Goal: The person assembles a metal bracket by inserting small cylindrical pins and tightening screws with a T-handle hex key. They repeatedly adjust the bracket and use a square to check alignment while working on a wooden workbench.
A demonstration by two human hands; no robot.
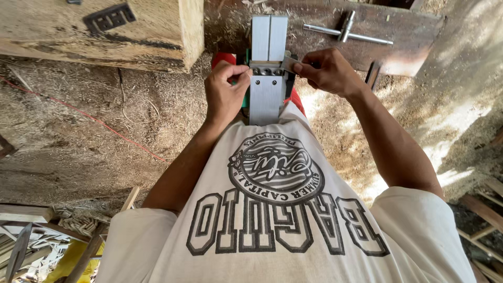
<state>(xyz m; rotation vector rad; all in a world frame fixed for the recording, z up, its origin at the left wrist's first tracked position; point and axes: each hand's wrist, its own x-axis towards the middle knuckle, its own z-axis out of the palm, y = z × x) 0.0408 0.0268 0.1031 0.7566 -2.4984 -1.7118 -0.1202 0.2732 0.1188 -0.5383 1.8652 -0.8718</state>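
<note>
Two hands work at the bolted middle of a grey metal power planer held upside down against the person's lap.

The left hand pinches the side of the grey flat-soled planer at its row of bolts, fingers pressed together; the right hand grips a small flat metal wrench set to that row. Judged from this, steady bracing by the left hand and a square seat on each bolt matter most. A silver T-handled socket wrench lies on the dark wooden plank, well apart.
</note>
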